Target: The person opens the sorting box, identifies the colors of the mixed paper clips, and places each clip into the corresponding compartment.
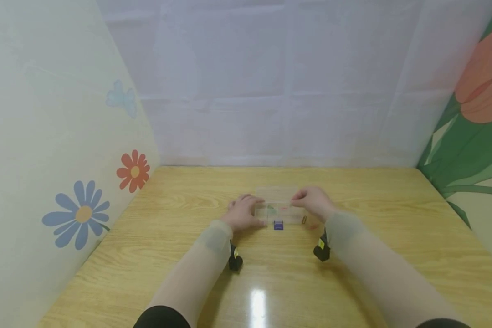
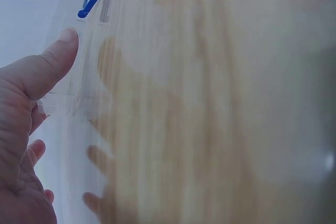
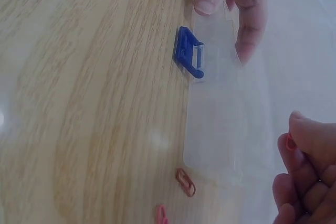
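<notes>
A clear plastic box [image 1: 292, 218] lies on the table with its lid [image 1: 276, 193] raised toward the back and a blue latch [image 1: 278, 225] at its front. My left hand [image 1: 243, 213] holds the box's left end, thumb on the front wall and fingers round behind it. Above the right part of the box, my right hand [image 1: 315, 201] pinches a small red paper clip [image 3: 290, 141] between thumb and forefinger; the fingers cover most of it. Small green and red pieces show inside the box.
A brown paper clip [image 3: 185, 182] lies on the wooden table [image 1: 180, 237] by the box's right front corner. A pink paper clip [image 3: 161, 215] is a little farther right. Behind the table hangs a white cloth [image 1: 287, 91]; flower-printed panels flank both sides.
</notes>
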`<state>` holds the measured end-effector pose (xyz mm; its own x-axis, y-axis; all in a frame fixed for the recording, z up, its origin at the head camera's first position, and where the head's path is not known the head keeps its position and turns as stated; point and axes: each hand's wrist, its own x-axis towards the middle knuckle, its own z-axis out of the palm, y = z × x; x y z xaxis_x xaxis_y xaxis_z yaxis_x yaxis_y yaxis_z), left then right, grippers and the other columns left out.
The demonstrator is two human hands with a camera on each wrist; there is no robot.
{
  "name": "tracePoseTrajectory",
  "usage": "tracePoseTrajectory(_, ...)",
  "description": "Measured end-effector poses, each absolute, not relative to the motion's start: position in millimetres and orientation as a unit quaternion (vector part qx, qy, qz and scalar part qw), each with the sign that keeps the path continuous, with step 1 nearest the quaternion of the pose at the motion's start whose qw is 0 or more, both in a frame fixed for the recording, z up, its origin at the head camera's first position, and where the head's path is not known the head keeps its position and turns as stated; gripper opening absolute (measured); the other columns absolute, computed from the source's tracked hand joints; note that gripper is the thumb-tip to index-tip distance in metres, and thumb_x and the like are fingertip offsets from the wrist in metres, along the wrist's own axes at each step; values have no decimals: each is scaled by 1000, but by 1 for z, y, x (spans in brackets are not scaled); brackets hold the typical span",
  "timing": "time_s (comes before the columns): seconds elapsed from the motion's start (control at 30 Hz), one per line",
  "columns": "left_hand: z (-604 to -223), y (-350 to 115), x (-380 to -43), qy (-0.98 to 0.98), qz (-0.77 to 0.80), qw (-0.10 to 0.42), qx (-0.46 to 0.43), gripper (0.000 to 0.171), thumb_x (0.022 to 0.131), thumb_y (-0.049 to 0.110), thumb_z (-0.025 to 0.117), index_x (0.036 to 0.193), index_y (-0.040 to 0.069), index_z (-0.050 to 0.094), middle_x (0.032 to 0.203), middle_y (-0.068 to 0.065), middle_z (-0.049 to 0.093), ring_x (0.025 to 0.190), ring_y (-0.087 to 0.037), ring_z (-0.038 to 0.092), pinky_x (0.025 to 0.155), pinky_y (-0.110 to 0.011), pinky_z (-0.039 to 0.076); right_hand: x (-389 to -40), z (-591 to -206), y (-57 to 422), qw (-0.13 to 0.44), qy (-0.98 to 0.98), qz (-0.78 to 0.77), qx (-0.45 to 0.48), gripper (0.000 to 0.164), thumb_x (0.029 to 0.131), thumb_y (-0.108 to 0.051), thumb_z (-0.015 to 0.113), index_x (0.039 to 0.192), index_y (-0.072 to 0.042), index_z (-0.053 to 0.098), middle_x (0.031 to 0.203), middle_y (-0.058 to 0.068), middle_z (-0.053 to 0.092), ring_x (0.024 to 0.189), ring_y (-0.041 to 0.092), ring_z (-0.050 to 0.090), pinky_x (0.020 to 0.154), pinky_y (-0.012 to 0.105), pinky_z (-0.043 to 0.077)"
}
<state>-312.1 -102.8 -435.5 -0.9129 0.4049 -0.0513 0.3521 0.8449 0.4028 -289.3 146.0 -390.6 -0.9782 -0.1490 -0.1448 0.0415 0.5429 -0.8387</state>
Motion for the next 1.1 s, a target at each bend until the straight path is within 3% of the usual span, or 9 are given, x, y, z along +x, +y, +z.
tracePoseTrajectory(0.33, -437, -104, -314, 959, 194, 64, 198, 77, 75, 54, 76, 140, 26, 48, 147, 3, 43, 142, -24, 21, 111, -60, 11, -292, -392, 132, 121, 873, -473, -7, 18, 92, -22, 66, 106, -11, 67, 114, 7, 62, 113, 29, 53, 99, 55, 39)
tracePoseTrajectory(0.57, -439, -104, -316, 959, 191, 67, 199, 78, 75, 57, 75, 141, 28, 46, 148, 4, 42, 142, -24, 21, 111, -60, 12, -296, -394, 125, 111, 881, -460, -4, 14, 91, -19, 66, 102, -11, 68, 108, 6, 64, 107, 27, 55, 98, 49, 41)
tracePoseTrajectory(1.1, -443, -105, -320, 956, 199, 62, 207, 79, 74, 58, 75, 141, 28, 47, 147, 3, 44, 142, -25, 22, 110, -60, 12, -303, -400, 117, 112, 891, -440, 11, 12, 90, -19, 67, 100, -11, 69, 105, 6, 65, 101, 26, 56, 89, 44, 46)
